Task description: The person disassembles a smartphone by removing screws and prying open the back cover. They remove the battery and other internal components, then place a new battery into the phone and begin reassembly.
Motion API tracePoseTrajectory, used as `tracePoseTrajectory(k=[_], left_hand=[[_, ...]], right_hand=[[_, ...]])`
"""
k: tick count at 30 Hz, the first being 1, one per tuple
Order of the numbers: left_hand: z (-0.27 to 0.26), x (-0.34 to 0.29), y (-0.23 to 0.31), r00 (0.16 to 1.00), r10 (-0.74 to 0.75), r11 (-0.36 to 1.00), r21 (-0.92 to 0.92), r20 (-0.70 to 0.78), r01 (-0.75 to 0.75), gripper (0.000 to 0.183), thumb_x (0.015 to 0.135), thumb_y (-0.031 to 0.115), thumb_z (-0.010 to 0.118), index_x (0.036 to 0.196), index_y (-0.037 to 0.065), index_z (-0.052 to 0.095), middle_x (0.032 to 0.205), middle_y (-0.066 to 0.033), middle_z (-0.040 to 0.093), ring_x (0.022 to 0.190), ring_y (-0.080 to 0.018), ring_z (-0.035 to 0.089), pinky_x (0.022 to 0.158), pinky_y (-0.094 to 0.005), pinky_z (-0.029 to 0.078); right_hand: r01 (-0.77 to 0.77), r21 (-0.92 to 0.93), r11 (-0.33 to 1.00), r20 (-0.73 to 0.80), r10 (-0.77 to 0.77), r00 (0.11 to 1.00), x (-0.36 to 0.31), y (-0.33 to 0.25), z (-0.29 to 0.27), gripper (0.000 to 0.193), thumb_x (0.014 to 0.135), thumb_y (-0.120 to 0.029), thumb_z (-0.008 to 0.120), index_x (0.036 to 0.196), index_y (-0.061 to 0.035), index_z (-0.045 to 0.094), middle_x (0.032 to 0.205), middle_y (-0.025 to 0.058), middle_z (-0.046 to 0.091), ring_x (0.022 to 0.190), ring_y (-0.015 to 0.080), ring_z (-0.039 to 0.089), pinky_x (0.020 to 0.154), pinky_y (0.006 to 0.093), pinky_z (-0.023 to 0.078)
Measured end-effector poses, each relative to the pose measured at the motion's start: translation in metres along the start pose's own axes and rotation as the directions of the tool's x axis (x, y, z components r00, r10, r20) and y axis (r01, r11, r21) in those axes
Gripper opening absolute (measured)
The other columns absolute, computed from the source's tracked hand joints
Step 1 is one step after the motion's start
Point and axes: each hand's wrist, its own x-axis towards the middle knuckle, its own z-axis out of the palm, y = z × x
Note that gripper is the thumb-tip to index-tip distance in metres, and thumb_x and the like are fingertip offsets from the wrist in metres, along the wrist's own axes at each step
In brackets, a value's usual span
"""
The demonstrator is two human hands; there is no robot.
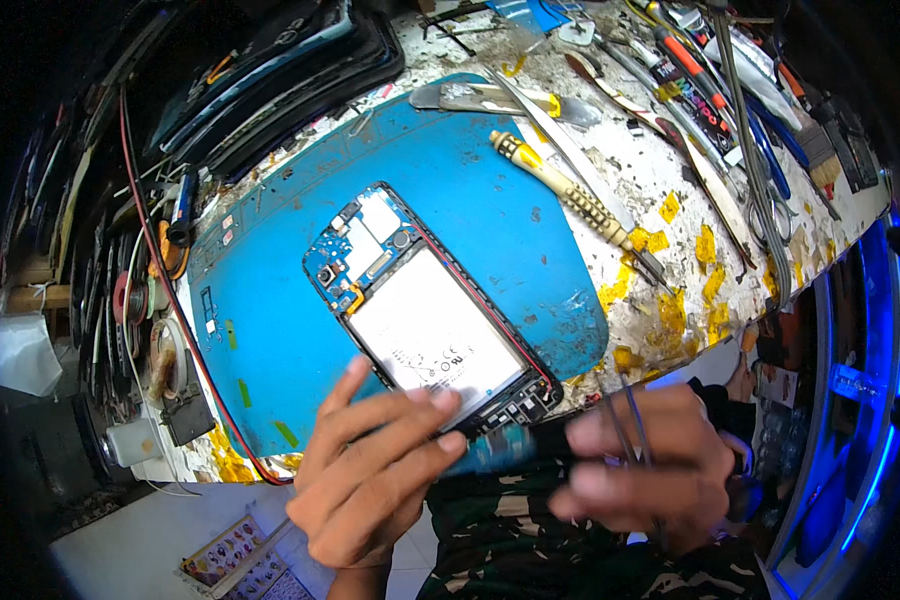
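Observation:
An opened smartphone (450, 330) lies tilted on a blue work mat (300, 310), its white battery (430, 320) and blue mainboard (345, 250) exposed. My left hand (370, 470) is at the phone's lower end, some fingers over the battery's edge. A small blue-green piece, seemingly a circuit board (500, 450), juts from its lower fingertips past the table edge; motion blurs it and the exact grip is partly hidden. To the right, my blurred right hand (660, 460) is closed around dark tweezers (625, 425), off the table's front edge.
A cream-handled screwdriver (560, 185) and a flat metal pry blade (500, 100) lie past the mat's far right. Several tools crowd the back right, including an orange-and-black screwdriver (690, 65). Dark phone parts (290, 90) are stacked at back left. A red cable (155, 240) crosses the left side.

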Motion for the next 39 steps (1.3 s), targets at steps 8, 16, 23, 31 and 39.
tracePoseTrajectory(k=[8,16,23,31,39], left_hand=[[-0.023,-0.011,0.002,0.997,0.072,0.995,-0.075,-0.007,-0.072,0.017,0.081,0.013,0.068,0.097,0.012,0.073,0.097,-0.0038,0.073,0.088,-0.0152,0.066,0.084,-0.0376,0.051],[-0.017,-0.019,-0.002,0.992,0.035,0.983,-0.173,-0.119,-0.056,0.011,0.078,0.013,0.072,0.088,0.007,0.074,0.087,-0.0057,0.074,0.083,-0.0164,0.067,0.081,-0.0349,0.052],[-0.022,-0.021,-0.002,0.994,0.004,0.97,-0.242,-0.107,-0.03,0.014,0.076,0.012,0.076,0.089,0.007,0.074,0.086,-0.0048,0.074,0.083,-0.0165,0.067,0.081,-0.0346,0.053],[-0.022,-0.022,-0.002,0.993,-0.023,0.964,-0.267,-0.117,-0.009,0.016,0.074,0.013,0.078,0.089,0.008,0.074,0.085,-0.0038,0.074,0.083,-0.016,0.067,0.08,-0.0342,0.053],[-0.021,-0.022,-0.003,0.992,-0.031,0.955,-0.296,-0.125,-0.008,0.018,0.073,0.014,0.08,0.089,0.008,0.075,0.085,-0.0038,0.074,0.083,-0.0159,0.067,0.079,-0.0339,0.054]], right_hand=[[-0.217,0.212,0.953,0.037,0.214,0.976,0.011,-0.008,0.022,0.04,0.068,-0.006,0.085,0.106,-0.0074,0.07,0.095,0.0109,0.066,0.08,0.0177,0.068,0.064,0.0267,0.056],[-0.262,0.377,0.888,0.018,0.276,0.961,0.008,-0.007,0.026,0.035,0.068,-0.001,0.084,0.1,-0.0044,0.069,0.096,0.0137,0.067,0.085,0.0202,0.069,0.068,0.0279,0.056],[-0.267,0.368,0.891,0.037,0.273,0.961,0.009,-0.009,0.026,0.034,0.067,-0.002,0.085,0.096,-0.0039,0.07,0.095,0.0136,0.067,0.084,0.0194,0.069,0.066,0.0264,0.055],[-0.263,0.408,0.874,0.009,0.284,0.959,0.006,-0.009,0.03,0.032,0.066,-0.002,0.086,0.095,-0.004,0.071,0.092,0.0136,0.067,0.08,0.0191,0.069,0.064,0.0267,0.055],[-0.28,0.424,0.862,0.026,0.297,0.955,0.007,-0.011,0.03,0.031,0.066,-0.001,0.085,0.093,-0.0039,0.07,0.092,0.0139,0.067,0.08,0.019,0.069,0.065,0.027,0.056]])
